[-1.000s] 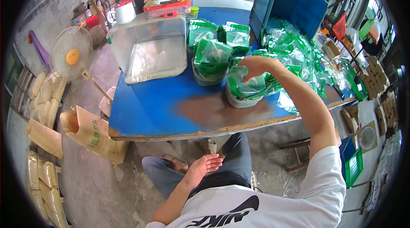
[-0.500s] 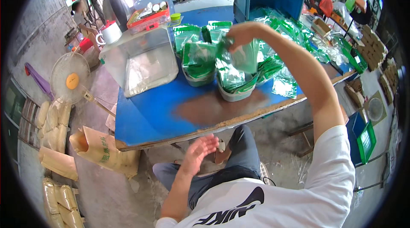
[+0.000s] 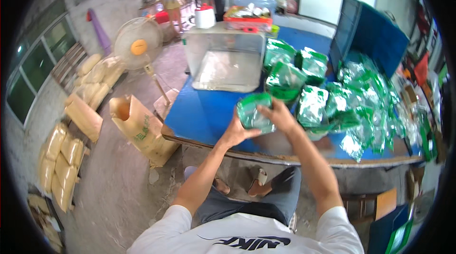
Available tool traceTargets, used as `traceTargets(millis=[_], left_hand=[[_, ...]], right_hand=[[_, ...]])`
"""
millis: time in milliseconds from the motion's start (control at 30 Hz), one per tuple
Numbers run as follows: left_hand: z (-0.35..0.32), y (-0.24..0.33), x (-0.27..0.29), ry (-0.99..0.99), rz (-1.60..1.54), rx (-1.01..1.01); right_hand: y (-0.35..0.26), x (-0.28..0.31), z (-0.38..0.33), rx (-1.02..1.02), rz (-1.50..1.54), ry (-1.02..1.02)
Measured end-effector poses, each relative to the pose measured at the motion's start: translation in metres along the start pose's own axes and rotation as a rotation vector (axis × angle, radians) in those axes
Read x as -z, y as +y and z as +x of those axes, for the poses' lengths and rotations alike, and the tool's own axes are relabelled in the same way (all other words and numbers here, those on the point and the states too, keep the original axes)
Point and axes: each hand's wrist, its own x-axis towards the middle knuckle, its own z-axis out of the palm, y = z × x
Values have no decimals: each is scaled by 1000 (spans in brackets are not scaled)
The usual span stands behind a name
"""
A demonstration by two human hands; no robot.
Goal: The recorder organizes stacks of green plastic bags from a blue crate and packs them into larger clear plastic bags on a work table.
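Note:
Between both hands, above the front part of the blue table (image 3: 209,111), is a green-edged clear plastic pouch (image 3: 254,117); whether it is one or a stack I cannot tell. My left hand (image 3: 236,131) grips its lower left side. My right hand (image 3: 281,117) closes on its right edge, thumb across the front. Just beyond, more green and silvery pouches (image 3: 285,80) stand bunched in tubs. Another bunch of pouches (image 3: 312,105) stands right of my right hand. A loose heap of pouches (image 3: 370,92) spreads over the table's right side.
An open clear plastic bin (image 3: 228,71) lies on the table's left. Behind stand a white kettle (image 3: 205,18), a red tray (image 3: 247,18) and a large water bottle (image 3: 259,0). A blue crate (image 3: 368,30) rises behind the heap. A fan (image 3: 137,45) and paper sack (image 3: 142,128) stand left.
My right hand has come down and left from the tubs with the pouch. My left hand has risen from my lap onto it. The view has swung left.

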Motion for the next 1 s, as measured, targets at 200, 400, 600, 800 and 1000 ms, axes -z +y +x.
traceTargets(millis=[200, 400, 600, 800, 1000], left_hand=[[-16, -24, 1, -12, 269, -101], [0, 2, 17, -110, 428, -336], [-16, -36, 4, -77, 427, -139], [-31, -15, -25, 384, -597, 270], [-36, -14, -37, 344, -926, 167]], right_hand=[[81, -16, -38, 114, -4, -15], [55, -16, -41, 195, -282, 110], [92, -26, -42, 104, -207, 184], [61, -44, -38, -75, 473, 231], [58, -80, -37, -224, 679, 206]])
